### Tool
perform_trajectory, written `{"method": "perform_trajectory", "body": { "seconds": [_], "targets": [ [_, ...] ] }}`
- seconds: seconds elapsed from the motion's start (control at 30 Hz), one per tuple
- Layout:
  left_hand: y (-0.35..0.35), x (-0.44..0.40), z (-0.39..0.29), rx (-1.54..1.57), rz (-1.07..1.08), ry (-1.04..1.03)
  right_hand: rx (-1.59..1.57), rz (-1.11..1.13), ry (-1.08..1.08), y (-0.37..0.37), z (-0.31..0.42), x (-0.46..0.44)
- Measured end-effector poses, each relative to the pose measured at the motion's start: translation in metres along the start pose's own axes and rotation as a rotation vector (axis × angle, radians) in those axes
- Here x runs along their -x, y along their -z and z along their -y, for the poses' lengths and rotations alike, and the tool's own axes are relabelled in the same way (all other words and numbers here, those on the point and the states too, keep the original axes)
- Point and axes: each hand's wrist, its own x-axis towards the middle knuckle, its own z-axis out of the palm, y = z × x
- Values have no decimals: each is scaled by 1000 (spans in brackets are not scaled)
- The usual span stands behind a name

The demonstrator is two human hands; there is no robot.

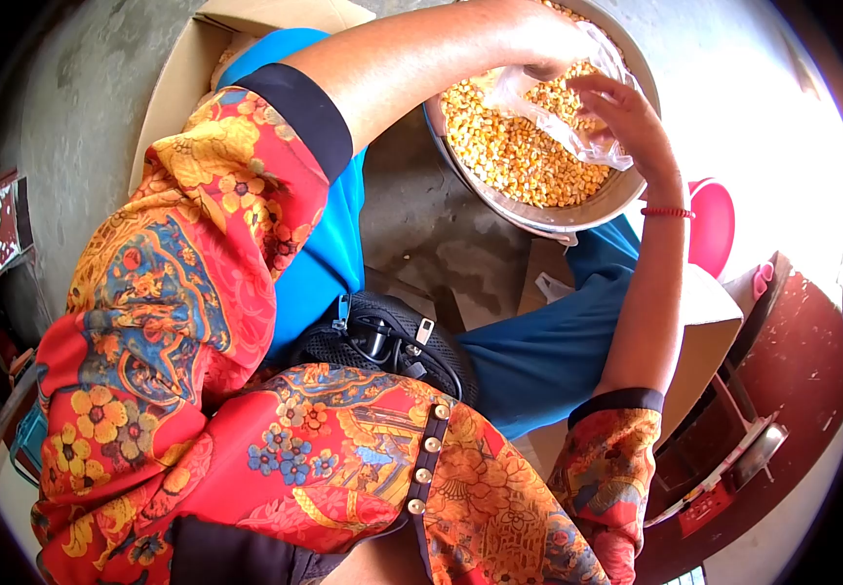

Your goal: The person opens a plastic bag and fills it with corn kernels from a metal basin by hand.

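Now, closest in, the printed top (pixel 294 458) is filling the near side, and just beyond it a black pouch (pixel 397 346) is resting at the waist. Farther out, a bucket (pixel 543 216) is standing between the blue-clad legs (pixel 558 341), and that's where the yellow corn kernels (pixel 514 151) are lying. A clear plastic film (pixel 563 132) is slanting across them, its near end drooping beside the right rim. The right hand (pixel 636 122), wearing a red bracelet (pixel 667 212), is hovering over the bucket's right side, its grip loosely curved, fingers apart; whether it's pinching any film, I cannot tell. Farther off, the left hand (pixel 553 39) is hanging over the far side, its fingers mostly hiding from view, so I cannot tell what that grip is holding.

The step in hand, I'd judge, is handling the film over the kernels; the next move is calling for a sure hold on that limp edge without scattering corn.

Counting outward: four buttons (pixel 432 444) are running down the top, one pouch is sitting behind them, one cardboard piece (pixel 699 366) is leaning at right, one pink vessel (pixel 712 229) is standing beyond, one bucket is holding uncountable kernels, one film is showing, and one cardboard box (pixel 170 93) is sitting far left.
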Motion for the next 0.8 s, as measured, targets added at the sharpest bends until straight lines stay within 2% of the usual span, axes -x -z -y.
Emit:
{"method": "perform_trajectory", "body": {
  "seconds": [0.07,0.1,0.17,0.23,0.3,0.37,0.47,0.5,0.57,0.6,0.63,0.7,0.73,0.8],
  "targets": [
    [-5,-8,6,-120,25,-27,-64,414,-276,-1,31,10],
    [-7,-10,8,-241,50,-54,-27,475,-258,-10,32,15],
    [-7,-9,6,-200,32,-42,91,653,-293,-30,30,15],
    [-7,-10,6,-160,13,-29,340,589,-245,-52,15,19],
    [-6,-13,7,-208,76,-47,687,421,239,-72,-44,20],
    [-5,-12,4,-200,80,-25,578,459,19,-84,-50,21],
    [-3,-8,4,-193,72,-8,748,546,-31,-96,-28,23],
    [-3,-8,4,-198,72,-9,748,547,-29,-99,-28,21],
    [-4,-9,4,-201,71,-12,627,737,-78,-105,-31,17],
    [-4,-9,5,-201,67,-12,637,657,19,-107,-30,19],
    [-5,-9,4,-200,68,-12,637,657,18,-104,-30,18],
    [-5,-10,4,-198,68,-17,306,677,-251,-92,-28,17],
    [-5,-9,4,-196,66,-22,260,757,-234,-88,-31,13],
    [-5,-9,4,-189,66,-26,213,772,-274,-80,-28,13]
  ]
}}
